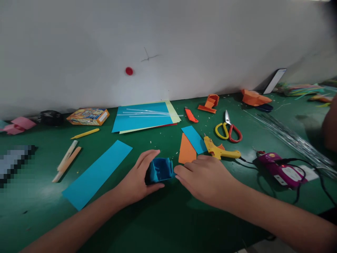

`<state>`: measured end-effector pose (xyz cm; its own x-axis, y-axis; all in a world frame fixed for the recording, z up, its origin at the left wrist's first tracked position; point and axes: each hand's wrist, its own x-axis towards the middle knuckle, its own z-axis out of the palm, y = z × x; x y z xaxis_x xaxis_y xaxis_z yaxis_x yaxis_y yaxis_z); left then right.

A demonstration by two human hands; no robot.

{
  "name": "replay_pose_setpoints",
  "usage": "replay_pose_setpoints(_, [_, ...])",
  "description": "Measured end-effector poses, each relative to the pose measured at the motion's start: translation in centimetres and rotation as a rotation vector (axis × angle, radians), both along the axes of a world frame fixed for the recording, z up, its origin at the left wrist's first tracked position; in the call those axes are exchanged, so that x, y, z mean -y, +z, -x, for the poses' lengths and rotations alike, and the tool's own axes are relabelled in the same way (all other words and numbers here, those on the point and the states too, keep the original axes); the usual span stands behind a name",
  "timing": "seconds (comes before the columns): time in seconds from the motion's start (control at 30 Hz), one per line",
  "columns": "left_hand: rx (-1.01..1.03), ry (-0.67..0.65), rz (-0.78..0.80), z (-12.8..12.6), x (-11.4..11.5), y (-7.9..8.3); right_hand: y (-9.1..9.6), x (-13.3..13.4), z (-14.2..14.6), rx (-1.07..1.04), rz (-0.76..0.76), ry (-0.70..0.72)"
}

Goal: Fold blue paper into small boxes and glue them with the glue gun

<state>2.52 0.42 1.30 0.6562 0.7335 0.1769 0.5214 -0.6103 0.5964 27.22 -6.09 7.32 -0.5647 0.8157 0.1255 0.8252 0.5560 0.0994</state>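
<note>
A small open-topped blue paper box (161, 170) sits at the front middle of the green table. My left hand (139, 175) curves around its left side, thumb along the near wall and fingers along the far one. On the opposite side, my right hand (201, 175) is closed in a pinch at a narrow blue edge projecting from the box. Just beyond that hand lie an orange paper piece (187, 150), a blue paper strip (195, 140) and a yellow glue gun (219, 151). A longer blue paper strip (97, 175) lies left of my left hand.
Scissors (228, 129), an orange cutter (191, 115) and stacked paper sheets (142, 123) with clear sticks lie farther back. At right, a purple power strip (280, 168) trails black cables. A small box (88, 116) stands back left; another person's arm (330, 123) shows at right.
</note>
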Motion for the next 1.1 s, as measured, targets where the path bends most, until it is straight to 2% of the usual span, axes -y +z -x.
replay_pose_setpoints(0.17, [0.01,-0.082,-0.023,0.4,-0.1,0.2,2.5,-0.9,0.6,0.162,0.028,0.085])
replay_pose_setpoints(0.27, [0.068,-0.129,-0.111,0.7,-0.1,0.7,3.6,-1.2,1.0,0.203,0.042,0.126])
replay_pose_setpoints(0.47, [0.182,-0.139,-0.345,0.9,0.4,2.2,3.3,-1.1,1.4,0.103,0.046,0.176])
replay_pose_setpoints(0.6, [0.17,-0.163,-0.35,1.2,0.7,3.4,1.8,-1.1,0.6,-0.19,0.103,0.174])
replay_pose_setpoints(0.73, [0.194,-0.163,-0.275,1.4,0.4,4.0,-0.1,-1.0,-0.5,-0.646,0.229,0.18])
replay_pose_setpoints(0.93, [0.194,-0.063,-0.056,0.7,0.5,3.6,-2.1,0.2,-0.7,-1.362,0.375,0.002])
replay_pose_setpoints(1.03, [0.2,-0.033,-0.012,0.0,0.9,3.4,-2.8,0.7,-0.2,-1.64,0.595,-0.052])
replay_pose_setpoints(1.1, [0.273,-0.032,0.011,-0.5,1.0,3.5,-3.1,0.7,0.2,-1.774,0.765,-0.019])
